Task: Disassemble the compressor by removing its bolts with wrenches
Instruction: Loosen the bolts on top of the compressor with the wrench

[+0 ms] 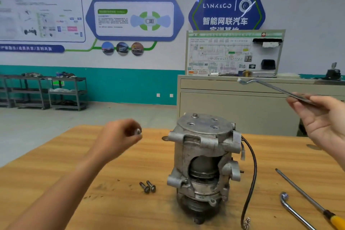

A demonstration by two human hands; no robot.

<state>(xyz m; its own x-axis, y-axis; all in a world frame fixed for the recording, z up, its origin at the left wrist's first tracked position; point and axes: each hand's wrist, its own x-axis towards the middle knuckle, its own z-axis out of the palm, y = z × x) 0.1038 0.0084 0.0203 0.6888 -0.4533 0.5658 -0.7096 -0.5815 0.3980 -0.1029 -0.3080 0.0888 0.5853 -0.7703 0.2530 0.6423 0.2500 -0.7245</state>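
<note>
The grey metal compressor [203, 157] stands upright on the wooden table [93, 201]. Its round top plate shows three empty bolt holes and one bolt [195, 115] still standing at the back left. My left hand [119, 136] hovers left of the compressor, its fingers curled round a removed bolt [138, 132]. My right hand [317, 117] is raised at the right and pinches the handle of a slim ring wrench [268, 87], whose head points up and left, clear of the compressor. Two loose bolts [147, 186] lie on the table left of the compressor's base.
A black cable [252, 177] loops down the compressor's right side. An L-shaped socket wrench [293, 209] and a yellow-handled screwdriver [308, 200] lie at the table's right. Behind stand a beige cabinet [233, 99] with a training board, and grey shelf carts [46, 91] at the far left.
</note>
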